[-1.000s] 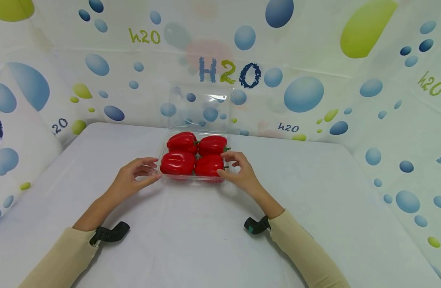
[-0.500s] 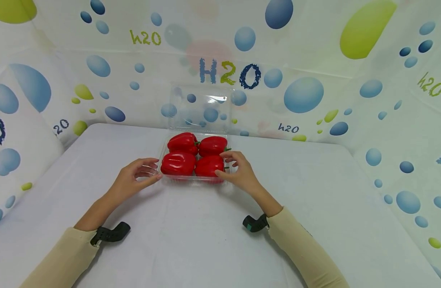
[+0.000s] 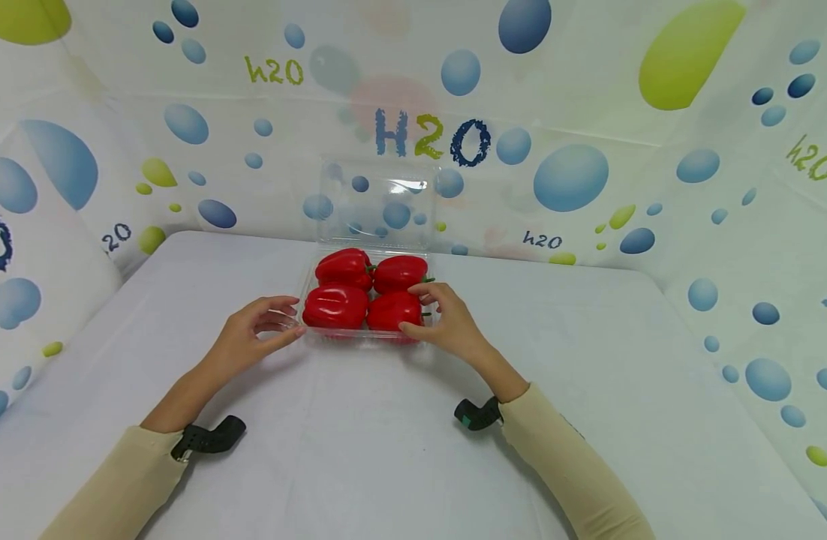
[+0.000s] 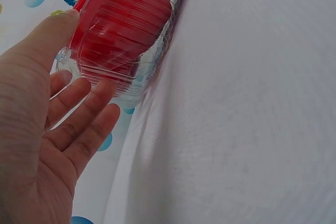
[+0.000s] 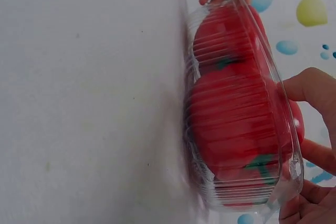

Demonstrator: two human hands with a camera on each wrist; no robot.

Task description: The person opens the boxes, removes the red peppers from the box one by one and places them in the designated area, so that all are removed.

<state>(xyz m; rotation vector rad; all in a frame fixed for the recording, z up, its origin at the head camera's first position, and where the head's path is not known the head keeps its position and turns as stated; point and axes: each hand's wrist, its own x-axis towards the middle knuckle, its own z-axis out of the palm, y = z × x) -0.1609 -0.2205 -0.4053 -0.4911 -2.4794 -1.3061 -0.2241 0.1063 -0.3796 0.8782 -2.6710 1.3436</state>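
A clear plastic clamshell container (image 3: pixel 359 334) stands near the table's far edge with its lid (image 3: pixel 376 202) raised. Several red bell peppers with green stems fill it in two rows. My left hand (image 3: pixel 248 334) is at the container's left end, fingers extended along the wall and thumb at the front left corner; in the left wrist view the fingertips (image 4: pixel 105 88) appear to touch the plastic. My right hand (image 3: pixel 450 322) reaches over the right end. Its thumb and forefinger lie either side of the front right bell pepper (image 3: pixel 392 311); firm contact is unclear.
A white cloth covers the table (image 3: pixel 359 450). Behind it hangs a curtain (image 3: pixel 569 97) with blue and green drops and H2O lettering. Each wrist wears a black camera mount; the right mount (image 3: pixel 477 414) is above the cloth.
My right hand has edged left, its thumb and forefinger coming further over the front right bell pepper. The left hand and container stay essentially where they were.
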